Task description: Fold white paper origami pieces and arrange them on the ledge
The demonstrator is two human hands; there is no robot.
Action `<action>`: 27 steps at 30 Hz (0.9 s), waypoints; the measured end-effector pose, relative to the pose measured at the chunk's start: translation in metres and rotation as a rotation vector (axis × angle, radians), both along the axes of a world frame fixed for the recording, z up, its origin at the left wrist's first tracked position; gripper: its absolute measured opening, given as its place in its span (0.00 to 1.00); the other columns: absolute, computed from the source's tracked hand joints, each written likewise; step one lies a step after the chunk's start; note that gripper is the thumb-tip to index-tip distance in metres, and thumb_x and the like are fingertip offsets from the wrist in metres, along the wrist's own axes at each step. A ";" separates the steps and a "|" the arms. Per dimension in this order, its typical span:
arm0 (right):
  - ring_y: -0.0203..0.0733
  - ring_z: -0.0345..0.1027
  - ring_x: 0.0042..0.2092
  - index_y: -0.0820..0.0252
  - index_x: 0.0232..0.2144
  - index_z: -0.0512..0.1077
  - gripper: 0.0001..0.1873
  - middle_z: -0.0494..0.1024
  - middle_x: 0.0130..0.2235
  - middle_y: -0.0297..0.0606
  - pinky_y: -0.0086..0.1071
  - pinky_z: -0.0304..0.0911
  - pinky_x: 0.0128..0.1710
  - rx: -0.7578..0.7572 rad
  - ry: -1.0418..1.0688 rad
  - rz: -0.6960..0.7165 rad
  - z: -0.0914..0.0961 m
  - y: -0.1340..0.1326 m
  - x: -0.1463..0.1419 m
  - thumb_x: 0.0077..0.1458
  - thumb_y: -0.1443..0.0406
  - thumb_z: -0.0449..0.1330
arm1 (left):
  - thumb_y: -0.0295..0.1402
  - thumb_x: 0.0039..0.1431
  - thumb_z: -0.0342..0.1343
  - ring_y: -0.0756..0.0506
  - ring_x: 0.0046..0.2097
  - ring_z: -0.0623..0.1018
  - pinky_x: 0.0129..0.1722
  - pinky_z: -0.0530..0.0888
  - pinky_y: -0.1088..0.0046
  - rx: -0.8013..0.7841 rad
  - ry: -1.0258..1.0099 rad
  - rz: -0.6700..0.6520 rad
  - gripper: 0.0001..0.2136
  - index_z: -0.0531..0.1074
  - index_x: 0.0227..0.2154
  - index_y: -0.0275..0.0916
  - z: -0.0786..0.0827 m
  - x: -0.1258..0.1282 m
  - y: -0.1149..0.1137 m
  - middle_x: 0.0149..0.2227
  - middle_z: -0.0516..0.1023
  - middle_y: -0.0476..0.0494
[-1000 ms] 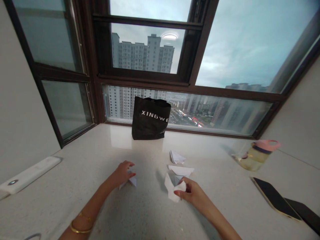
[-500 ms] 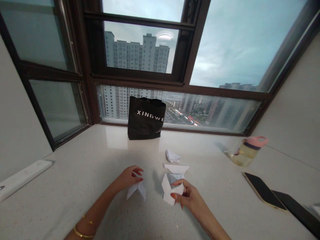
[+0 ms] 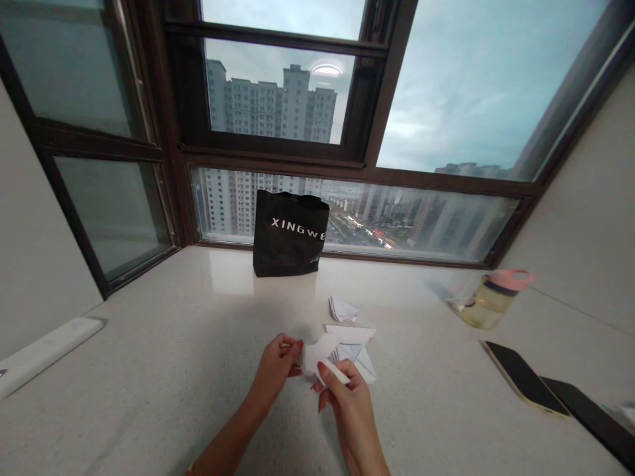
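A white folded paper piece [image 3: 317, 354] is held up between my two hands. My right hand [image 3: 347, 390] grips its lower right part, with the thumb on top. On the left edge, the fingers of my left hand [image 3: 280, 360] are pinched together at the paper; whether a second folded piece is between them is hidden. Just behind my right fingers lies a square-looking folded paper [image 3: 364, 363] with crease lines. Beyond it are a flat folded paper strip [image 3: 354, 335] and a small stack of folded paper [image 3: 342, 309].
A black bag [image 3: 290, 238] with white lettering stands against the window. To the right are a bottle with a pink lid [image 3: 491, 304], a phone [image 3: 523, 377] and a dark flat object [image 3: 590, 413]. A long white object [image 3: 49, 350] lies at the left on the pale countertop [image 3: 163, 370].
My left hand has lifted its folded paper from the counter and moved right. My right hand has brought its paper left, so both hands meet. The square-looking paper is more exposed.
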State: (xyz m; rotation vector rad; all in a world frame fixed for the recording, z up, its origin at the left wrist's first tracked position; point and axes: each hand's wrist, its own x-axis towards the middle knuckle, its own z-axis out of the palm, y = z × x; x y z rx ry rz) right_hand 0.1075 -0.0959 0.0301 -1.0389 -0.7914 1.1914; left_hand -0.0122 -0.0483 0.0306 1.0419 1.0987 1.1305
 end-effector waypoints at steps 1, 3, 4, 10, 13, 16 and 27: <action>0.29 0.54 0.13 0.60 0.18 0.62 0.20 0.70 0.15 0.31 0.24 0.49 0.12 -0.002 -0.016 -0.025 -0.004 0.001 -0.004 0.34 0.53 0.65 | 0.48 0.40 0.57 0.51 0.22 0.72 0.25 0.71 0.73 -0.004 -0.023 0.001 0.18 0.63 0.25 0.37 0.003 0.003 -0.004 0.22 0.73 0.50; 0.28 0.51 0.13 0.60 0.18 0.62 0.20 0.66 0.12 0.28 0.23 0.45 0.13 -0.013 -0.070 -0.094 -0.010 0.003 -0.008 0.34 0.53 0.65 | 0.47 0.41 0.56 0.51 0.24 0.73 0.27 0.72 0.73 -0.008 -0.070 -0.003 0.18 0.64 0.27 0.37 0.007 0.006 -0.012 0.22 0.73 0.50; 0.27 0.50 0.13 0.60 0.18 0.63 0.20 0.65 0.11 0.27 0.23 0.44 0.13 -0.018 -0.103 -0.125 -0.012 0.004 -0.008 0.34 0.53 0.64 | 0.47 0.42 0.56 0.51 0.24 0.73 0.28 0.72 0.72 -0.006 -0.093 -0.003 0.17 0.63 0.27 0.38 0.008 0.007 -0.014 0.23 0.73 0.50; 0.30 0.53 0.16 0.60 0.17 0.64 0.19 0.64 0.13 0.27 0.25 0.47 0.17 -0.029 -0.251 -0.175 -0.013 0.003 -0.006 0.34 0.52 0.64 | 0.50 0.41 0.55 0.52 0.25 0.73 0.28 0.72 0.74 -0.004 -0.181 -0.002 0.19 0.61 0.26 0.38 0.009 0.008 -0.023 0.23 0.70 0.52; 0.32 0.54 0.18 0.59 0.17 0.63 0.20 0.63 0.14 0.27 0.26 0.50 0.19 -0.034 -0.283 -0.171 -0.016 0.002 -0.009 0.35 0.50 0.62 | 0.52 0.41 0.54 0.52 0.26 0.72 0.29 0.72 0.73 0.006 -0.127 0.000 0.21 0.60 0.25 0.38 0.008 0.010 -0.024 0.21 0.69 0.53; 0.34 0.58 0.21 0.58 0.19 0.63 0.19 0.66 0.18 0.30 0.28 0.55 0.21 -0.029 -0.318 -0.155 -0.024 0.002 -0.008 0.37 0.50 0.61 | 0.52 0.39 0.55 0.51 0.27 0.73 0.31 0.72 0.72 0.030 -0.015 -0.018 0.22 0.59 0.26 0.39 0.006 0.008 -0.023 0.22 0.70 0.53; 0.44 0.67 0.36 0.58 0.38 0.70 0.22 0.74 0.36 0.40 0.33 0.62 0.34 0.072 -0.607 -0.012 -0.021 -0.023 0.080 0.40 0.55 0.62 | 0.37 0.49 0.51 0.53 0.21 0.65 0.22 0.60 0.78 0.220 0.362 -0.518 0.08 0.62 0.24 0.38 -0.003 0.035 -0.018 0.17 0.65 0.55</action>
